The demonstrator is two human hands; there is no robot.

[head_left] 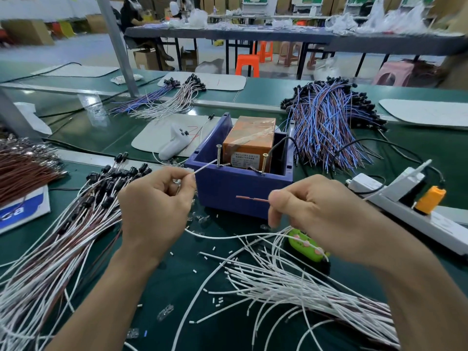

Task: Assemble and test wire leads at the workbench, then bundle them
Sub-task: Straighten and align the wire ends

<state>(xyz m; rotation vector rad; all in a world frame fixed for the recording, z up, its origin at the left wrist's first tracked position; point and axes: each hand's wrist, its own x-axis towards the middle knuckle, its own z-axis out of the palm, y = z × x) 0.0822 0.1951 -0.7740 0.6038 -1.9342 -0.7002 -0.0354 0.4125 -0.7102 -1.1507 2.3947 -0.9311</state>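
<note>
Fingers [184,184] of left hand [154,206] tight around white wire [206,166]; right hand [316,206] likewise around brown wire [252,198].

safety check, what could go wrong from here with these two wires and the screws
The right hand pinches the brown wire near its end; fingers might brush the screws, possibly live. The white wire in the left hand could slip off a screw. Loose wires underneath may snag.

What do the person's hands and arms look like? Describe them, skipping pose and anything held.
Both the left hand and the right hand are bare: no gloves, rings, watch or wristband. The left forearm and right forearm are uncovered, no sleeve in view.
</note>
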